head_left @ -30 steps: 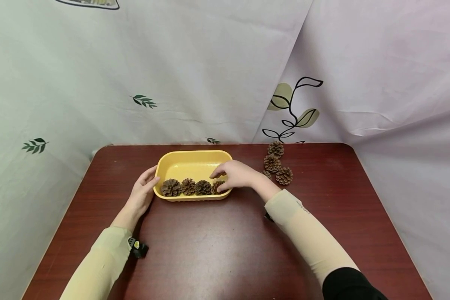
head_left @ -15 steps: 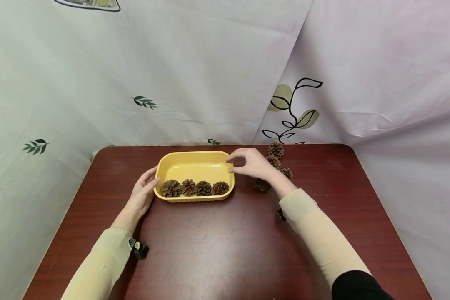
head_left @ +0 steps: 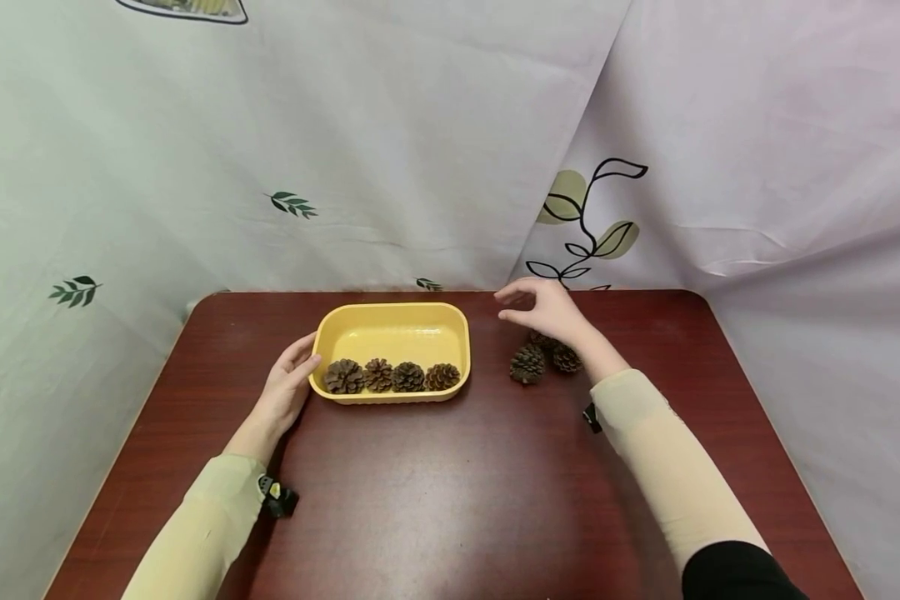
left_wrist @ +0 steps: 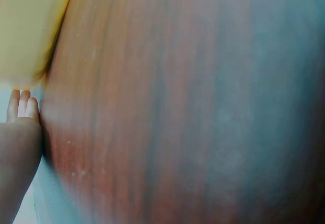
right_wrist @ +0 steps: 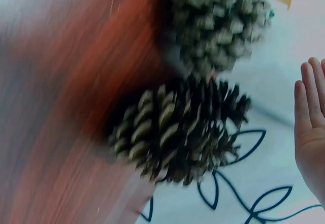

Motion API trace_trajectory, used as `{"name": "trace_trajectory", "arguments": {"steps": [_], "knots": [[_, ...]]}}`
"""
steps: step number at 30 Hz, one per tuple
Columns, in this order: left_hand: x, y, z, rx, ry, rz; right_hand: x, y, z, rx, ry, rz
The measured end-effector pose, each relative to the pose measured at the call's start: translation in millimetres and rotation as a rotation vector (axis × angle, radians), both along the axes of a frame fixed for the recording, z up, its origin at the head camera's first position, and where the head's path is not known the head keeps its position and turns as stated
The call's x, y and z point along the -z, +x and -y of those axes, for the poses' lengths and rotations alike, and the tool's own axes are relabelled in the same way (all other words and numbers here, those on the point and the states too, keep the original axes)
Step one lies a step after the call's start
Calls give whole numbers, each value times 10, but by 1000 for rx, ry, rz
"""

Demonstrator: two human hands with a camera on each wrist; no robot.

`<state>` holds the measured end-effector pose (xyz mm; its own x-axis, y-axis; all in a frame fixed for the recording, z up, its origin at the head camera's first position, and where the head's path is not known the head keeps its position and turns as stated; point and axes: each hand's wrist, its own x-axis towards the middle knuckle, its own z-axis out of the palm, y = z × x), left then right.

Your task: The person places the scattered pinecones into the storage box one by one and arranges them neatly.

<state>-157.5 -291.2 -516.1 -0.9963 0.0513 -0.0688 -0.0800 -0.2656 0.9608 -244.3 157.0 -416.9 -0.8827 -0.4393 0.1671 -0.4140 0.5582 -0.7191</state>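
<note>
A yellow tray lies toward the back of the table, with a row of several pine cones along its near side. My left hand holds the tray's left end, thumb at the rim and fingers along the outer wall. In the left wrist view its straight fingers meet the yellow side. My right hand hovers over a loose group of pine cones right of the tray, thumb and fingers apart with nothing between them. It hides part of that group. Two pine cones show large in the right wrist view.
The dark red wooden table ends at a pale cloth backdrop with leaf prints, close behind the tray and the loose cones. More cloth hangs at both sides.
My right hand has lifted out of the tray and moved right, over the loose pine cones. The fourth cone in the row is now fully visible. My left hand has stayed in place.
</note>
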Motion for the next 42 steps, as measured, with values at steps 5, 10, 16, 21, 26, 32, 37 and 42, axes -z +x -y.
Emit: {"name": "trace_trajectory", "arguments": {"steps": [5,10,16,21,26,32,37,42], "knots": [[2,-2,2,1,1,-3,-6,-55,-192,58,-8,19],[4,-9,0,0,1,4,3,-82,-375,141,-10,31],[6,-11,-4,-1,-11,15,73,-122,-543,229,-29,41],[12,-10,-1,-2,-9,14,160,-148,-644,288,-24,40],[9,-8,-1,-1,-10,8,249,-155,-731,325,-10,38],[-4,-7,-13,-3,5,-5,363,-177,-808,366,-8,52],[-13,-4,-17,-5,8,-6,425,-200,-830,386,-36,88],[-23,3,-17,-3,-11,6,480,-236,-828,395,-67,138]]}}
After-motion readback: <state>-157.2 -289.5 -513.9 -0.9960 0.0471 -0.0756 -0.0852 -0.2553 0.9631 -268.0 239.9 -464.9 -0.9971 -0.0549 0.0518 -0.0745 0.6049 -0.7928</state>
